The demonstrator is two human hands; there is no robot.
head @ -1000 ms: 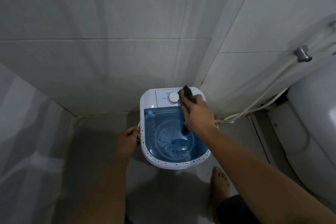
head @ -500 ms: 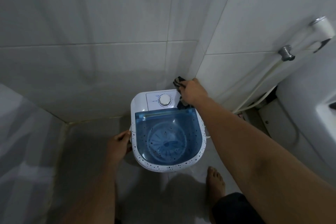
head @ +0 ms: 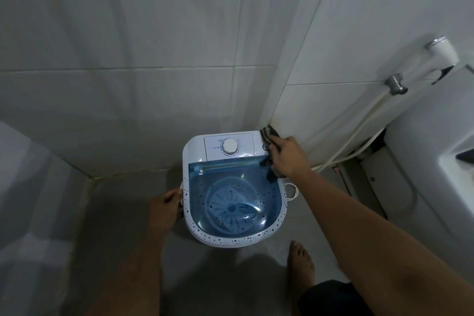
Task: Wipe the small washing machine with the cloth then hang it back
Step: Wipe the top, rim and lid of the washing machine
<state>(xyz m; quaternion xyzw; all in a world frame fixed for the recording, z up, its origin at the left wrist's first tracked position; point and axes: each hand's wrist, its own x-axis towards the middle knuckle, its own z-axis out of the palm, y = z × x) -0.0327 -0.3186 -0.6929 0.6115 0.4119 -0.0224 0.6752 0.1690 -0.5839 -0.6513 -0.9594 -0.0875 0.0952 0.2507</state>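
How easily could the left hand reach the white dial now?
Probably yes: the left hand grips the washing machine side, and nothing lies between it and the dial.

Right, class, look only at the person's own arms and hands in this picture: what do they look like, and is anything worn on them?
Both arms are bare from the frame edge down to the hands: no sleeves, gloves, watch, rings or bands show on the left hand or the right hand. The fingers are uncovered too. The only clothing in view is a dark garment near the bare foot.
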